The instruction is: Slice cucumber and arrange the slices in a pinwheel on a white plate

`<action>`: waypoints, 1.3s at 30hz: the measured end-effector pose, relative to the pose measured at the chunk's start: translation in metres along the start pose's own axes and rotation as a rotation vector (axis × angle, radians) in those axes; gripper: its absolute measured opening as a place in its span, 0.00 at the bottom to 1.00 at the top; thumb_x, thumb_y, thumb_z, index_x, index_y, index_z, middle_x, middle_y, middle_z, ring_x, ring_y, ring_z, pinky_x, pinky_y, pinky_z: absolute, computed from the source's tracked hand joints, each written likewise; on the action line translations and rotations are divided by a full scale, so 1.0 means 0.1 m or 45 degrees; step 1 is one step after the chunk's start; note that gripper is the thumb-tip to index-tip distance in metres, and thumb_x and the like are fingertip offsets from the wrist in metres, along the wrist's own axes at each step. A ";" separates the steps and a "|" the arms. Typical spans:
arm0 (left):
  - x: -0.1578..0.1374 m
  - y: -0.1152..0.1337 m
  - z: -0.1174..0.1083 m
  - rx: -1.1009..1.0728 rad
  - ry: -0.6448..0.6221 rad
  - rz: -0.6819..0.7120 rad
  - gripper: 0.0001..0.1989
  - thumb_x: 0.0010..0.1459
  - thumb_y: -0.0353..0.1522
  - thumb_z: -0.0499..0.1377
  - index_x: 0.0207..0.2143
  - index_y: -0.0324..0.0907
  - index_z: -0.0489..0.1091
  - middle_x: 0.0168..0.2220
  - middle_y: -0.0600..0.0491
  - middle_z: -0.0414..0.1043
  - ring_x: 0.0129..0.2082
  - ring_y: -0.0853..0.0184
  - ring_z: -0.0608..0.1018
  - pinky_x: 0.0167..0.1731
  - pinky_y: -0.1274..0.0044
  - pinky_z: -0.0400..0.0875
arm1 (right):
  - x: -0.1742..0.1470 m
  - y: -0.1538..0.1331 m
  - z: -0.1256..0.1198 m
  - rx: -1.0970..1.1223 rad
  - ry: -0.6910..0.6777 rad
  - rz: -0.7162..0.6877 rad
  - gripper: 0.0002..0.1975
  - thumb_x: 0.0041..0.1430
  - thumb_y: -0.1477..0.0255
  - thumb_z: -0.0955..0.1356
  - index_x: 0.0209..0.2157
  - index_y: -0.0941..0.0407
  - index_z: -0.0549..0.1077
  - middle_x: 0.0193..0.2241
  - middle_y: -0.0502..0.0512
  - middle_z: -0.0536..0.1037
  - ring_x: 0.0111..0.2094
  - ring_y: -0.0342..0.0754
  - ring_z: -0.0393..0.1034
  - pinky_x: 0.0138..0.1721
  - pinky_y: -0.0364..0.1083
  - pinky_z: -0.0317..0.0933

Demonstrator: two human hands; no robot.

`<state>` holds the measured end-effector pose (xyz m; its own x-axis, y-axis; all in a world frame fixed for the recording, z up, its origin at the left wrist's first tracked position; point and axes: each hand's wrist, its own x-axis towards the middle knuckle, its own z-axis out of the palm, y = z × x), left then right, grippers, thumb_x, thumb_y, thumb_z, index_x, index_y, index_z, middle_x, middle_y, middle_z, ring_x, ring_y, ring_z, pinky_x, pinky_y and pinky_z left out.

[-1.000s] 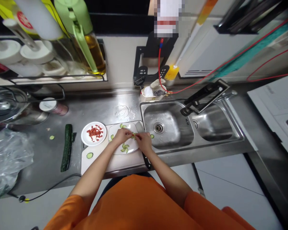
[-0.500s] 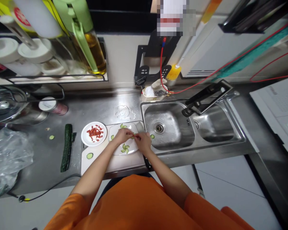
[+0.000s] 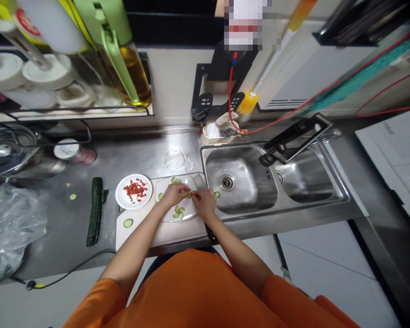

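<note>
While both hands work close together over the white plate, a small cluster of green slices lies between their fingertips, near the plate's right edge. From the left hand it lies just to the right; from the right hand it lies just to the left, and neither is clearly nearer. The cluster is too small and too covered to give a sure long axis. On each side the grip has finger and thumb drawn in near the cluster, but I cannot tell whether either is clamped on a slice or only touching it.

The plate rests on the cutting board, which lies along the front edge of the worktop. Three more slice groups sit round the plate: one by its back edge, one by its left edge, one towards its front edge. The knife lies at the board's right edge, its handle towards the front, partly under the right hand.

At the board's back left corner stands the round dish of red berries, nearer the left hand. Farther left, well apart from both hands, the whole cucumber lies lengthwise from back to front.
</note>
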<state>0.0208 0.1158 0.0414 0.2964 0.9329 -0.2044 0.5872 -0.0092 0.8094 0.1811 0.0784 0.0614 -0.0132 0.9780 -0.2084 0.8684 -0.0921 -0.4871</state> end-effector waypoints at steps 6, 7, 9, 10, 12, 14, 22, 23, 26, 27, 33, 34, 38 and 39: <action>-0.04 -0.01 0.04 0.065 0.024 0.106 0.06 0.50 0.30 0.61 0.32 0.44 0.77 0.30 0.53 0.74 0.31 0.70 0.73 0.35 0.78 0.67 | 0.00 -0.02 0.00 -0.029 -0.009 0.018 0.07 0.56 0.69 0.66 0.32 0.53 0.76 0.33 0.53 0.77 0.42 0.51 0.61 0.37 0.46 0.49; -0.04 -0.01 0.05 0.067 0.026 0.116 0.06 0.50 0.30 0.61 0.31 0.44 0.77 0.30 0.53 0.75 0.32 0.69 0.74 0.36 0.78 0.67 | 0.00 -0.01 0.00 -0.030 -0.011 0.013 0.07 0.57 0.70 0.66 0.32 0.53 0.76 0.33 0.53 0.77 0.42 0.51 0.61 0.38 0.46 0.49; -0.03 -0.03 0.07 0.073 0.019 0.127 0.06 0.50 0.30 0.61 0.31 0.44 0.77 0.30 0.53 0.75 0.33 0.68 0.74 0.37 0.77 0.67 | 0.00 -0.01 0.01 -0.029 -0.011 0.013 0.07 0.57 0.70 0.66 0.32 0.52 0.76 0.33 0.52 0.77 0.41 0.50 0.61 0.38 0.46 0.49; -0.03 -0.04 0.08 0.075 0.009 0.131 0.06 0.50 0.30 0.61 0.31 0.44 0.77 0.30 0.53 0.75 0.34 0.68 0.74 0.38 0.77 0.67 | 0.00 0.00 0.02 -0.028 -0.013 0.017 0.07 0.57 0.70 0.65 0.32 0.52 0.76 0.33 0.52 0.77 0.41 0.50 0.61 0.38 0.46 0.49; -0.02 -0.06 0.10 0.080 -0.011 0.133 0.06 0.51 0.30 0.60 0.31 0.44 0.77 0.31 0.52 0.75 0.34 0.68 0.74 0.39 0.76 0.67 | 0.00 0.02 0.04 -0.030 -0.020 0.021 0.07 0.57 0.69 0.65 0.32 0.52 0.76 0.33 0.52 0.77 0.42 0.50 0.61 0.37 0.46 0.49; -0.02 -0.08 0.12 0.084 -0.017 0.126 0.06 0.51 0.31 0.60 0.32 0.44 0.77 0.31 0.52 0.75 0.34 0.68 0.75 0.39 0.77 0.67 | 0.00 0.03 0.05 -0.037 -0.025 0.021 0.08 0.57 0.69 0.65 0.33 0.52 0.76 0.34 0.53 0.76 0.42 0.50 0.61 0.37 0.46 0.48; -0.01 -0.06 0.12 0.100 0.001 0.137 0.07 0.52 0.32 0.60 0.32 0.43 0.78 0.30 0.51 0.75 0.32 0.69 0.75 0.36 0.78 0.67 | 0.01 0.05 0.07 -0.061 -0.033 0.032 0.08 0.58 0.69 0.65 0.33 0.52 0.76 0.33 0.52 0.76 0.42 0.51 0.61 0.35 0.46 0.47; -0.01 -0.05 0.13 0.101 -0.002 0.136 0.07 0.52 0.32 0.60 0.32 0.42 0.77 0.31 0.51 0.75 0.32 0.69 0.75 0.36 0.78 0.67 | 0.01 0.05 0.07 -0.061 -0.032 0.027 0.08 0.58 0.69 0.65 0.33 0.52 0.76 0.33 0.52 0.77 0.42 0.51 0.60 0.36 0.46 0.47; -0.01 -0.06 0.13 0.104 -0.013 0.121 0.06 0.51 0.31 0.60 0.31 0.42 0.77 0.31 0.51 0.75 0.33 0.69 0.75 0.37 0.78 0.67 | 0.01 0.05 0.08 -0.071 -0.035 0.022 0.08 0.58 0.69 0.64 0.33 0.52 0.76 0.33 0.53 0.76 0.42 0.51 0.60 0.36 0.47 0.48; 0.00 -0.07 0.14 0.105 -0.016 0.114 0.06 0.51 0.31 0.60 0.31 0.43 0.77 0.32 0.51 0.75 0.33 0.69 0.75 0.37 0.78 0.67 | 0.01 0.05 0.08 -0.073 -0.038 0.019 0.08 0.58 0.69 0.64 0.33 0.52 0.76 0.34 0.53 0.76 0.43 0.51 0.60 0.36 0.47 0.48; 0.00 -0.09 0.13 0.097 -0.014 0.105 0.06 0.51 0.32 0.60 0.32 0.44 0.77 0.32 0.52 0.76 0.34 0.68 0.75 0.38 0.77 0.67 | -0.01 0.05 0.05 -0.055 -0.015 -0.016 0.07 0.57 0.69 0.65 0.33 0.52 0.76 0.33 0.53 0.76 0.42 0.52 0.60 0.36 0.47 0.48; 0.00 -0.09 0.13 0.093 -0.013 0.110 0.06 0.52 0.33 0.60 0.32 0.44 0.77 0.32 0.52 0.76 0.34 0.68 0.75 0.38 0.77 0.67 | -0.01 0.05 0.05 -0.051 -0.008 -0.020 0.07 0.57 0.69 0.65 0.33 0.52 0.76 0.33 0.53 0.76 0.42 0.52 0.60 0.36 0.47 0.48; -0.02 -0.09 0.12 0.093 -0.006 0.129 0.07 0.52 0.34 0.60 0.32 0.44 0.77 0.31 0.52 0.75 0.33 0.68 0.75 0.37 0.77 0.67 | -0.01 0.05 0.03 -0.041 0.008 -0.017 0.06 0.56 0.70 0.66 0.32 0.52 0.76 0.33 0.53 0.76 0.41 0.52 0.60 0.35 0.46 0.48; -0.02 -0.09 0.12 0.093 -0.005 0.133 0.07 0.52 0.34 0.60 0.32 0.44 0.77 0.31 0.52 0.75 0.33 0.69 0.75 0.37 0.77 0.67 | -0.01 0.05 0.03 -0.041 0.006 -0.014 0.06 0.56 0.70 0.66 0.32 0.52 0.76 0.33 0.53 0.76 0.41 0.51 0.60 0.36 0.46 0.48</action>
<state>0.0241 0.1097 0.0284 0.3617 0.9241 -0.1235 0.6062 -0.1324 0.7842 0.1838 0.0765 0.0567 -0.0203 0.9798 -0.1990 0.8837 -0.0755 -0.4619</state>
